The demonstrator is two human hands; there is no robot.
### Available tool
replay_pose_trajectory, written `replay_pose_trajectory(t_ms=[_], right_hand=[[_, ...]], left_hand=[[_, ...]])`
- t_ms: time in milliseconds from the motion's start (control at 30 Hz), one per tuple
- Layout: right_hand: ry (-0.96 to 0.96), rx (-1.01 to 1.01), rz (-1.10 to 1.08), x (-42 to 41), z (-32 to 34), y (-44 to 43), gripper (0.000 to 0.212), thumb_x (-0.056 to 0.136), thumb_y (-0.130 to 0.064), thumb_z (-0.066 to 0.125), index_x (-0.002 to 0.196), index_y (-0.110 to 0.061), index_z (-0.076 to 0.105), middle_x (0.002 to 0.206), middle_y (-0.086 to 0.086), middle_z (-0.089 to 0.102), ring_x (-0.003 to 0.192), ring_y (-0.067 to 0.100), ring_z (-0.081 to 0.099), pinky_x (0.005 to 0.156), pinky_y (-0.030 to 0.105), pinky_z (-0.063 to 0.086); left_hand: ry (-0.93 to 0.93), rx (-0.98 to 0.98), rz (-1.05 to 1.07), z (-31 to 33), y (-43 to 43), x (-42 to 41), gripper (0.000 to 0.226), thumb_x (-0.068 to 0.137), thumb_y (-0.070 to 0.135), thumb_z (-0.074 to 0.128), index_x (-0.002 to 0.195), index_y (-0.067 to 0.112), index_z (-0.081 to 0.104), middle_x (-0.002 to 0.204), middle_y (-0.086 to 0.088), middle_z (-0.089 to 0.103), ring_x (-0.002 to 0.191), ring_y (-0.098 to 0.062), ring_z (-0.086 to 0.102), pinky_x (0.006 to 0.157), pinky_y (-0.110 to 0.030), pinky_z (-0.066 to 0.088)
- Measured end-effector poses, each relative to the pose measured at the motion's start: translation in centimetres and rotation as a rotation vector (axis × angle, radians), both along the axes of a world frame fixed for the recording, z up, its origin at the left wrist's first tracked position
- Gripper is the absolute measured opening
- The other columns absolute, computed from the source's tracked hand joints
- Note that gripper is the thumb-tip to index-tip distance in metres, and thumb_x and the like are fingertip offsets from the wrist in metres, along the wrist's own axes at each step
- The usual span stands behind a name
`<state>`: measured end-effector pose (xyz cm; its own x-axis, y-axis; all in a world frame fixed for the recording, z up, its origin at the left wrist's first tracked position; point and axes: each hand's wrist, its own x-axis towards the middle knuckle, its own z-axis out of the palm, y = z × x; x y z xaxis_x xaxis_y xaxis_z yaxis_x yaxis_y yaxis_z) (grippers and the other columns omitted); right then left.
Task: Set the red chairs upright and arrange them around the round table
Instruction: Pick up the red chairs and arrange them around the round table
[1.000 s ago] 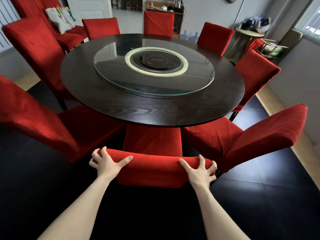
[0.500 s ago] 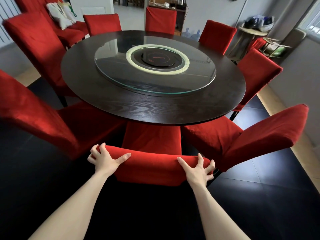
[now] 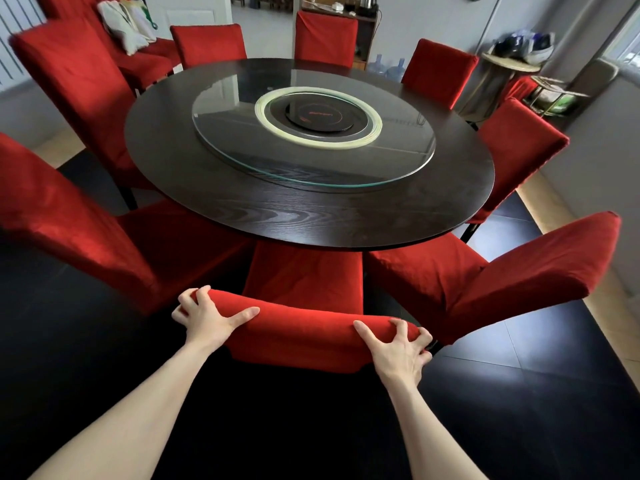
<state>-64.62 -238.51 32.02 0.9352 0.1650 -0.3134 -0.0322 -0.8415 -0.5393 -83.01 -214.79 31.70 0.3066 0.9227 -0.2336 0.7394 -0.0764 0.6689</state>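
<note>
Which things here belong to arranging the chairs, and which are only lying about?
For the job:
- near chair, gripped at its back by the left hand and right hand
- other chairs
- table

Lying about:
- bag
- water bottles
- kettle
- side table

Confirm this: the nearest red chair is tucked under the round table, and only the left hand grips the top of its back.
One detail is wrong. The head view shows both hands on the chair: the left hand and the right hand each grip the top of the back of the nearest red chair. Its seat is indeed tucked under the round table.
</note>
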Motion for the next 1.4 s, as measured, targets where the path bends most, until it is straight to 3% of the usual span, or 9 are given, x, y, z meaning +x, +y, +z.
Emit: replay_pose_trajectory(t_ms=[167,333,967,1400], right_hand=[[0.012,0.015,0.004,0.7,0.0,-0.2,0.093,0.058,-0.087,0.061,0.133,-0.036,0.042,0.144,0.003,0.012,0.129,0.038,0.023,0.093,0.049,0.042],[0.027,0.049,0.010,3.1,0.1,-1.4,0.089,0.060,-0.081,0.067,0.133,-0.037,0.044,0.142,0.001,0.011,0.131,0.039,0.021,0.100,0.055,0.039],[0.043,0.092,-0.017,2.1,-0.4,-0.5,0.090,0.063,-0.079,0.067,0.140,-0.039,0.039,0.147,-0.001,0.004,0.134,0.040,0.016,0.102,0.056,0.038],[0.035,0.073,-0.028,2.0,-0.1,-0.8,0.090,0.065,-0.078,0.066,0.142,-0.040,0.039,0.146,0.002,0.011,0.133,0.040,0.020,0.102,0.054,0.039]], left_hand=[[-0.013,-0.004,0.011,-0.5,-0.5,0.0,0.113,0.062,0.056,0.083,0.147,0.006,0.026,0.146,-0.013,0.016,0.132,-0.042,0.015,0.114,-0.051,0.023],[-0.022,0.018,0.033,-0.9,-2.7,0.9,0.115,0.060,0.060,0.083,0.146,0.007,0.027,0.146,-0.011,0.015,0.130,-0.041,0.016,0.110,-0.051,0.027],[-0.038,0.018,0.048,-0.8,-1.7,0.5,0.112,0.061,0.057,0.083,0.145,0.006,0.029,0.147,-0.011,0.016,0.131,-0.040,0.016,0.105,-0.050,0.034],[-0.035,0.009,0.034,-0.9,-1.6,0.6,0.114,0.060,0.059,0.083,0.145,0.007,0.028,0.146,-0.009,0.015,0.131,-0.038,0.015,0.102,-0.049,0.038]])
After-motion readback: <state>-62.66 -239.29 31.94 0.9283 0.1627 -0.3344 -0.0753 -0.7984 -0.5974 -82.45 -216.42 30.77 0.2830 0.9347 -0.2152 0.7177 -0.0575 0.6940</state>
